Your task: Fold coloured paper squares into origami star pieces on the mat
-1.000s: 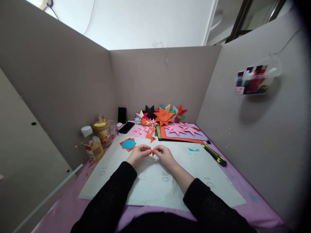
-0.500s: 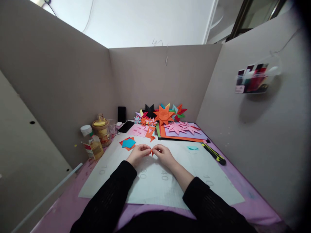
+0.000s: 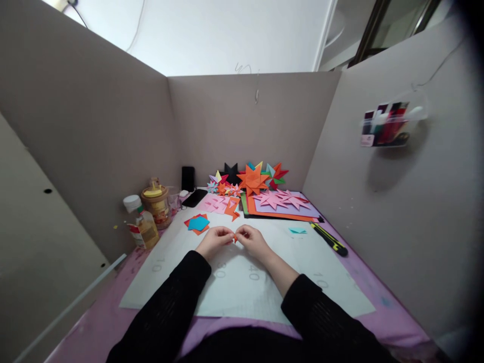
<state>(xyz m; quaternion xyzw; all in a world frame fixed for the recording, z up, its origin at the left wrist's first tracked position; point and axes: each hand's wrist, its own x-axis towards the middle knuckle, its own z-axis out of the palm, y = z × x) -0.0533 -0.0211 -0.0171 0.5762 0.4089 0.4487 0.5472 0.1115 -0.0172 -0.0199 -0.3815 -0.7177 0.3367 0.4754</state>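
A small piece of orange paper (image 3: 235, 238) is pinched between my two hands above the middle of the white mat (image 3: 234, 292). My left hand (image 3: 215, 241) grips it from the left with closed fingertips. From the right, my right hand (image 3: 254, 242) holds it the same way, and the fingers mostly cover its shape. Blue and orange paper sheets (image 3: 198, 223) lie beyond my left hand. Folded orange paper pieces (image 3: 232, 207) rest further back, and a folded turquoise piece (image 3: 298, 231) lies to the right.
A cutter knife (image 3: 329, 239) lies at the right. Folded paper stars (image 3: 254, 179) and coloured sheets (image 3: 280, 214) are at the back. Bottle (image 3: 143, 224), jar (image 3: 157, 204) and phone (image 3: 194, 198) stand or lie at left. Grey panels (image 3: 249, 121) surround the table.
The camera view has shifted slightly. The orange piece is a little less visible between my fingertips; both hands keep nearly the same pose.
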